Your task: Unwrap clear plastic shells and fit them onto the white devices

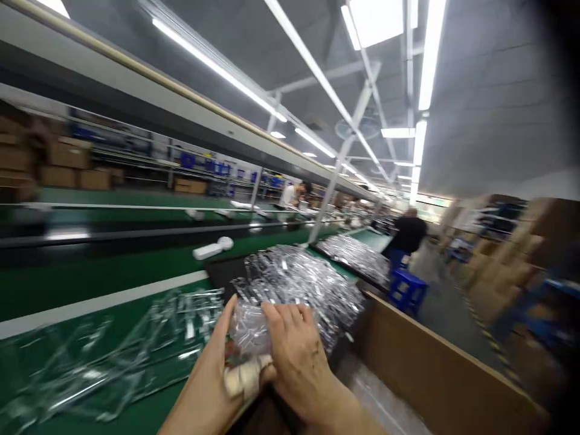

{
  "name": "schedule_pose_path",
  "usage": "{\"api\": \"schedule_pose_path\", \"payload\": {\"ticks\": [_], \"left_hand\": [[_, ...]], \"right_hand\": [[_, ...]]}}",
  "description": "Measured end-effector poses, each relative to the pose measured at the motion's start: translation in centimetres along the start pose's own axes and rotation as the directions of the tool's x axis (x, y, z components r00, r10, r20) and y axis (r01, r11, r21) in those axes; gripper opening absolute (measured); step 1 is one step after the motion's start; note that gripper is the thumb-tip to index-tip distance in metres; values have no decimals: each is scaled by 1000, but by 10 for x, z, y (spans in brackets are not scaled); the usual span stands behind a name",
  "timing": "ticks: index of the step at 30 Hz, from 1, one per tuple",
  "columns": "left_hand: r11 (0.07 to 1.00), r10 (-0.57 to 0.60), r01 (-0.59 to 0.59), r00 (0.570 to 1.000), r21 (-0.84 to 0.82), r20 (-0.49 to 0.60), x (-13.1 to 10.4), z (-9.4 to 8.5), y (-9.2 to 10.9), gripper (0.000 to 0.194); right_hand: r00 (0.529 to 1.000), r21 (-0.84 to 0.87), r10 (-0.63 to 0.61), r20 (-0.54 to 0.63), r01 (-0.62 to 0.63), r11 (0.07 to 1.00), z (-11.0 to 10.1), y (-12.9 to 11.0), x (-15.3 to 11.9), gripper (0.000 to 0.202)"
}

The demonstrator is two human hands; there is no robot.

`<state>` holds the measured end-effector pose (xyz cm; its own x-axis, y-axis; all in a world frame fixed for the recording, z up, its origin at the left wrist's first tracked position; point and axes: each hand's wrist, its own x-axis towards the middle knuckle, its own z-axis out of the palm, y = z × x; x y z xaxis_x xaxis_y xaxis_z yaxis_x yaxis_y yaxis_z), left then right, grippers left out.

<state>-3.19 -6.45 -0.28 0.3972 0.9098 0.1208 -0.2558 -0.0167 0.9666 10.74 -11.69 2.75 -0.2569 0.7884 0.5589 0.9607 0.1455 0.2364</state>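
Holding a clear plastic bundle (250, 329) between both hands (301, 356).

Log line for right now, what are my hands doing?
left hand: on clear plastic | right hand: on same plastic | white tape: left thumb

Low in the centre, the heaped clear-wrapped pieces (303, 284) block my way forward. At lower left, loose clear plastic (131, 350) clutters the green surface (149, 289); between it and the white device (212, 248), I could pass along a fairly open band. At lower right, the cardboard wall (426, 356) stands up, blocking a low sideways reach.
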Motion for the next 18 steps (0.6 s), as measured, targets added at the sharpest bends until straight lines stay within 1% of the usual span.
{"api": "schedule_pose_path", "payload": {"ticks": [1,3,4,5,8,10,11,13,14,15,16,17,18], "left_hand": [[1000,-10,10,1000,-8,14,0,-22,12,88],[999,-30,30,1000,-11,1,-6,-64,33,64],[999,-40,40,999,-18,-35,-11,-82,42,54],[998,-51,48,995,-39,-86,-15,-99,49,49],[987,-72,38,972,-153,-222,-25,-138,60,46],[970,-77,5,954,-242,-289,-26,-158,62,49],[960,-85,-9,943,-280,-321,-26,-168,62,51],[930,-124,-26,916,-366,-381,-24,-185,63,55],[912,-148,-40,896,-408,-419,-23,-193,64,58],[895,-170,-57,873,-442,-457,-23,-200,65,61],[882,-185,-79,849,-464,-496,-22,-206,65,65],[877,-192,-102,823,-470,-535,-22,-211,64,69],[881,-184,-120,803,-457,-567,-21,-215,63,71]], "right_hand": [[997,23,-75,2,75,997,2,-18,18,63],[976,40,-216,10,216,976,8,-50,50,61],[961,37,-275,3,275,961,12,-65,64,60],[945,34,-328,-9,328,944,16,-78,78,60],[901,70,-433,-37,434,898,27,-113,111,66],[887,153,-460,-37,460,874,30,-129,129,74],[889,205,-456,-45,455,867,30,-133,136,77],[917,350,-394,-57,388,853,30,-135,148,84],[943,455,-330,-38,310,835,30,-133,153,89],[970,580,-242,11,191,792,32,-129,158,92],[984,709,-149,99,36,704,35,-126,163,92],[974,812,-73,213,-135,568,39,-124,167,88],[944,869,-34,328,-287,403,44,-123,172,82]]}}
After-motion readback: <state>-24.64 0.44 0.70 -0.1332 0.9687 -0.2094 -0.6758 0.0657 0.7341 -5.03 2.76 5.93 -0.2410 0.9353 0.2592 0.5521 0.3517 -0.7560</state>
